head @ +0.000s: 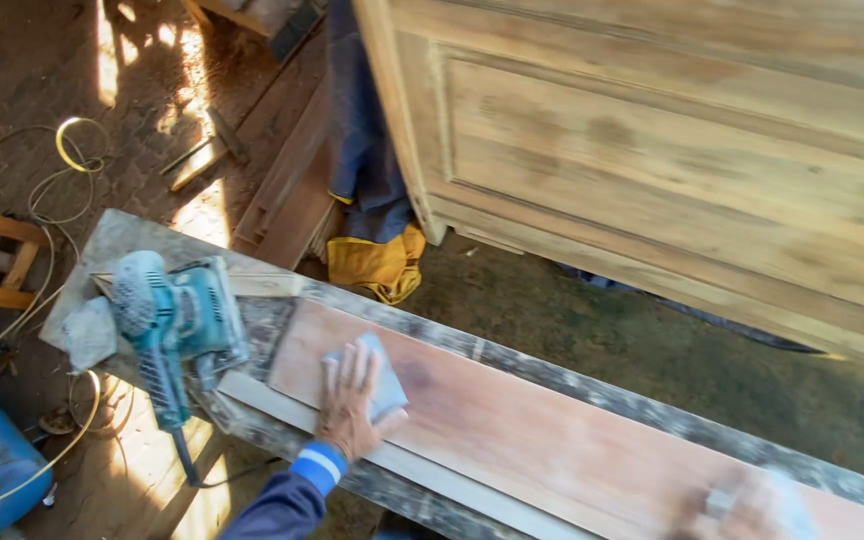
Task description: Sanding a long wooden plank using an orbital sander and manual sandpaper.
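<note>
Fingers [344,368] flat atop sandpaper [380,385], apparently.

A worker's left hand [349,400] emerges from a dark navy sleeve [277,508] with a bright blue cuff [318,464] bearing one white stripe; the right hand [742,510] is blurred, bare.

Smooth, matt reddish wood plank [552,430] lies on a rough, stained workbench [572,380]; the sander [177,320] is teal plastic.

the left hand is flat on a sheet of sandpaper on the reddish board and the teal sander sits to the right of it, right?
Not quite. In the head view the sander sits to the left of the left hand, not the right. The hand does lie flat on sandpaper on the reddish board.
</note>
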